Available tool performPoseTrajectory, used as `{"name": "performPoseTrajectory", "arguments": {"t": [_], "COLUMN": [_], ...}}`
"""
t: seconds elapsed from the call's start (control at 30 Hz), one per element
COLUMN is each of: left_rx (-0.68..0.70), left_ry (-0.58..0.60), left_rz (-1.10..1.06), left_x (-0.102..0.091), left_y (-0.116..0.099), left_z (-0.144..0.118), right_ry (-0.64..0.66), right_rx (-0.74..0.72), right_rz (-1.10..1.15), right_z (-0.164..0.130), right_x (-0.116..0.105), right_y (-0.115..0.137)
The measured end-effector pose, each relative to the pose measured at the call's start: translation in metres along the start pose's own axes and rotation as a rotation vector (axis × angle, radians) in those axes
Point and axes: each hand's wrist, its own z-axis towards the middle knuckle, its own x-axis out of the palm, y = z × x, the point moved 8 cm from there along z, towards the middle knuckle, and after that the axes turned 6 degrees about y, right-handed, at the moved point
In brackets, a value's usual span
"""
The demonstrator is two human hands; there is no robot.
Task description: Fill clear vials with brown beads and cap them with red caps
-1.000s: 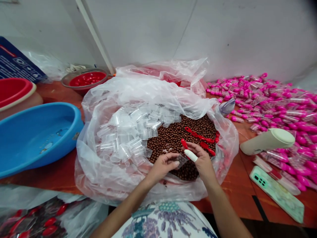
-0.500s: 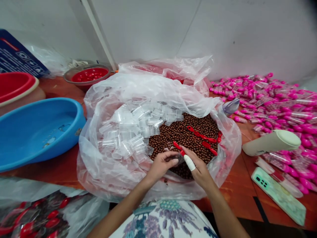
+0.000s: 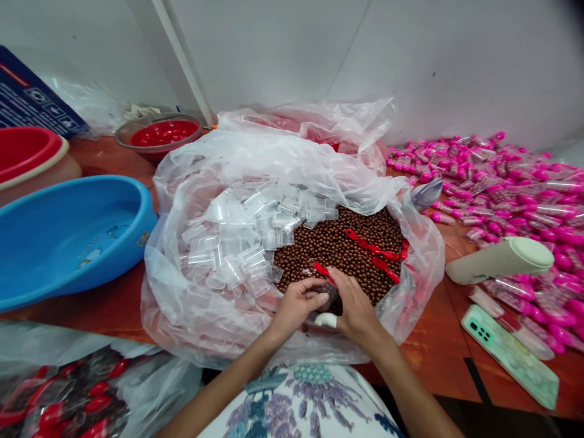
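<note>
My left hand (image 3: 296,303) is closed round a small clear plastic tube (image 3: 329,292) with dark brown balls in it. Fingers hide much of the tube. My right hand (image 3: 358,310), its thumb wrapped in white, closes over the tube's other side and grips a red plastic strip-like piece (image 3: 320,268) at its mouth. Both hands are low over a heap of small brown balls (image 3: 319,243) in a large translucent plastic bag (image 3: 177,201). Empty clear tubes (image 3: 232,234) lie piled in the bag's left part. More red pieces (image 3: 369,248) rest on the balls.
A blue basin (image 3: 137,207) and a red basin (image 3: 31,146) stand at left. Behind is a bowl of red parts (image 3: 166,132). At right are pink-capped tubes (image 3: 511,194), a pale cylinder (image 3: 497,261) and a phone (image 3: 511,356). Red-capped filled tubes (image 3: 98,395) lie lower left.
My right hand has turned over the tube, its wrapped thumb swinging down and left beneath it. The red piece has shifted slightly left. My left hand has stayed nearly still.
</note>
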Motion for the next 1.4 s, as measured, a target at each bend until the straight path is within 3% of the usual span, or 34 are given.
{"name": "performPoseTrajectory", "arguments": {"t": [0.13,0.23,0.37,0.53,0.63,0.8,1.0,1.23,1.33,1.4], "left_rx": [-0.027,-0.129,-0.282,-0.354,-0.365,-0.369,-0.277,-0.173,-0.147,-0.049], "left_ry": [-0.005,0.052,0.178,0.265,0.247,0.129,0.04,-0.045,-0.027,-0.02], "left_rz": [-0.061,-0.275,-0.528,-0.57,-0.558,-0.515,-0.43,-0.281,-0.156,0.031], "left_x": [0.007,0.016,0.03,0.038,0.036,0.028,0.026,0.027,0.026,0.02], "left_y": [-0.007,-0.003,0.005,0.012,0.015,0.023,0.027,0.027,0.025,0.01], "left_z": [-0.004,-0.001,0.001,0.0,-0.002,-0.003,0.0,-0.002,-0.003,-0.001], "right_ry": [-0.11,-0.127,-0.112,-0.067,-0.037,-0.12,-0.03,-0.061,-0.078,-0.084], "right_rx": [0.148,0.226,0.103,0.011,-0.027,0.04,0.04,-0.043,-0.065,-0.054], "right_rz": [0.047,0.117,0.067,-0.024,-0.021,-0.014,-0.078,-0.15,-0.176,-0.189], "right_z": [0.002,0.003,0.003,-0.001,-0.002,-0.004,0.0,-0.003,-0.006,-0.008], "right_x": [0.0,-0.002,-0.003,0.003,0.008,0.001,0.001,0.003,0.004,0.002], "right_y": [-0.008,-0.009,0.006,0.015,0.019,0.014,0.019,0.025,0.025,0.022]}}
